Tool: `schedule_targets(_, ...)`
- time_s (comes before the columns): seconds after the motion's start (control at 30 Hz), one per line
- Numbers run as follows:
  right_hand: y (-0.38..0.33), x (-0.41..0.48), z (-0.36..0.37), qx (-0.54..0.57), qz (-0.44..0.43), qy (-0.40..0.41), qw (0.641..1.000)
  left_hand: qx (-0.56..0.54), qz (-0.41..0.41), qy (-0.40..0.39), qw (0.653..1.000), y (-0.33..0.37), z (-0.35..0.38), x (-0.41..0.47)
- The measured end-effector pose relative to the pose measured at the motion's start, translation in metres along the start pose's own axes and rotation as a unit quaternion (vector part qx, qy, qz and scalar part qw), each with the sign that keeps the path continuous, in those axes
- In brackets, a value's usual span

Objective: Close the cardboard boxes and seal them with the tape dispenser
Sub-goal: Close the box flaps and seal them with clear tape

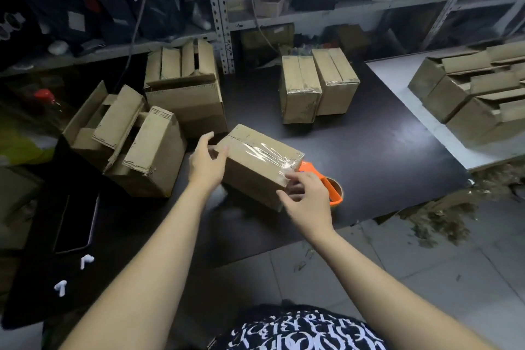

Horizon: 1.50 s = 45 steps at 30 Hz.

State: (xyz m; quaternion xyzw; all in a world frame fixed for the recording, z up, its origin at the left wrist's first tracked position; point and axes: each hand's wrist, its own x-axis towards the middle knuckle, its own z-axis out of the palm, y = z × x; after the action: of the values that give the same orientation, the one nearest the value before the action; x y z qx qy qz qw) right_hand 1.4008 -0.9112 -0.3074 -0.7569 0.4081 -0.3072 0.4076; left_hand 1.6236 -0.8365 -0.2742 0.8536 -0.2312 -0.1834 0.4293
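Observation:
A small cardboard box [255,162] lies closed on the dark table [383,150], with a strip of clear tape along its top seam that folds over the right end. My left hand [206,162] steadies the box's left end, fingers relaxed and thumb against the top corner. At the near right corner, the spread fingers of my right hand [308,197] press the end of the tape down. The orange tape dispenser [331,186] lies on the table just behind my right hand, and neither hand touches it.
Two taped boxes [315,88] stand at the back. Open-flapped boxes [133,139] and a larger carton [184,91] crowd the left. More open boxes [471,94] sit on a white table at the right. A phone [76,224] and earbuds [86,261] lie near left. Cardboard scraps [443,216] litter the floor.

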Motion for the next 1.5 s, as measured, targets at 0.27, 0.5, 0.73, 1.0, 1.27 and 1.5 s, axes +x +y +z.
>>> schedule_targets(0.27, -0.002, 0.035, -0.002, 0.003, 0.044, 0.011, 0.999, -0.031, -0.047, 0.018, 0.998, -0.030, -0.012, -0.020)
schedule_targets(0.5, -0.007, 0.056, 0.009, -0.082, 0.030, -0.092, 0.992, -0.044, 0.003, -0.089, 0.995, -0.042, -0.028, -0.026)
schedule_targets(0.73, 0.028, 0.041, 0.007, -0.287, 0.139, 0.003, 0.948, 0.022, -0.040, -0.051, 0.998, -0.022, -0.008, -0.049)
schedule_targets(1.0, 0.037, 0.046, -0.007, -0.341, 0.196, -0.049, 0.918, 0.040, -0.092, -0.021, 0.995, 0.002, 0.016, -0.079)
schedule_targets(1.27, 0.049, 0.043, -0.018, -0.364, 0.200, -0.130, 0.901, 0.062, -0.058, 0.013, 0.996, 0.017, 0.005, -0.072)
schedule_targets(1.5, 0.033, 0.046, -0.038, -0.169, 0.172, -0.091, 0.966, 0.025, 0.087, 0.059, 0.994, 0.062, 0.014, -0.071)
